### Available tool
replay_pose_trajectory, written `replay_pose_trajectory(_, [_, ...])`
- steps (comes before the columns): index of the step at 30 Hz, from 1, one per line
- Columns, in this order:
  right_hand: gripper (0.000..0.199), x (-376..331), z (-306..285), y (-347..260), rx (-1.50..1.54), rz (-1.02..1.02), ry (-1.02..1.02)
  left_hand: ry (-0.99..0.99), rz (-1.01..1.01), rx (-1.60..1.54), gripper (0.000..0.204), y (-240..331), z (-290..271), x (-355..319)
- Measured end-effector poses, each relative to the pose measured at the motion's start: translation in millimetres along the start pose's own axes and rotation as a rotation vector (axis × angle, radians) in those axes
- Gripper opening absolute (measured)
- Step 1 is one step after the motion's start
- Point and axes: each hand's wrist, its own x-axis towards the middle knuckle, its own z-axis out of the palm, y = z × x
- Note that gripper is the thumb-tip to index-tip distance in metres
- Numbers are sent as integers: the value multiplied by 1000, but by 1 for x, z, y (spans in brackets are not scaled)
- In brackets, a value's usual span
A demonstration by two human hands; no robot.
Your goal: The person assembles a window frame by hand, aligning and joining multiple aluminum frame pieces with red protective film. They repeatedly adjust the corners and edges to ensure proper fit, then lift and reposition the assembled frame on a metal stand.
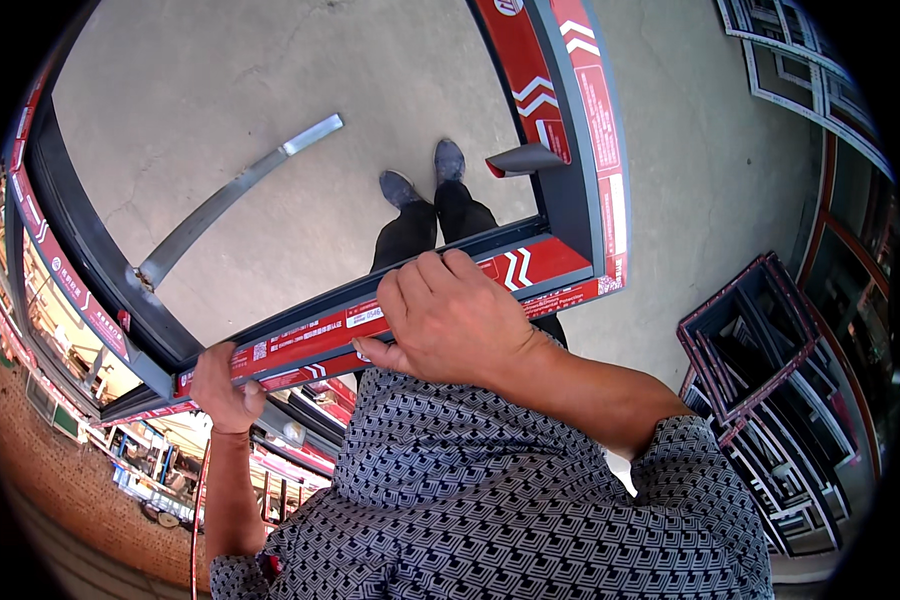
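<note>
A large dark grey window frame [580, 190], its faces covered in red and white protective film, lies in front of my body. Its near bar passes under both my hands. My right hand [460, 318] is wrapped over the middle of this bar, with the thumb on the near side. Closer to the left corner, my left hand [225, 388] grips the same bar. A strip of film [523, 160] has peeled up and curls inward at the right side bar. A metal bar [240, 188] with a bright far end slants across the frame's opening from its left side.
My shoes [449, 160] stand on the grey concrete floor [300, 80], seen through the opening. Several smaller frames [760, 340] lean together at the right. More white-edged frames [805, 70] stand at the far right. Cluttered shelves [155, 475] show at the lower left.
</note>
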Motion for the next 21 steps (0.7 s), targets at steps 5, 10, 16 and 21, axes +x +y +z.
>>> replay_pose_trajectory(5, [58, 0, 0, -2, -20, -2, 12, -9, -3, 15, 78, -4, 0, -3])
replay_pose_trajectory(10, [59, 0, 5, -4, -48, -14, 51, 1, -2, 30, 80, -8, 2, -6])
replay_pose_trajectory(16, [63, 1, 7, -7, -73, -22, 83, 8, 10, 65, 82, -19, 5, -14])
replay_pose_trajectory(21, [60, 1, 9, -12, -48, -5, 70, 30, 12, 68, 82, -22, 5, -17])
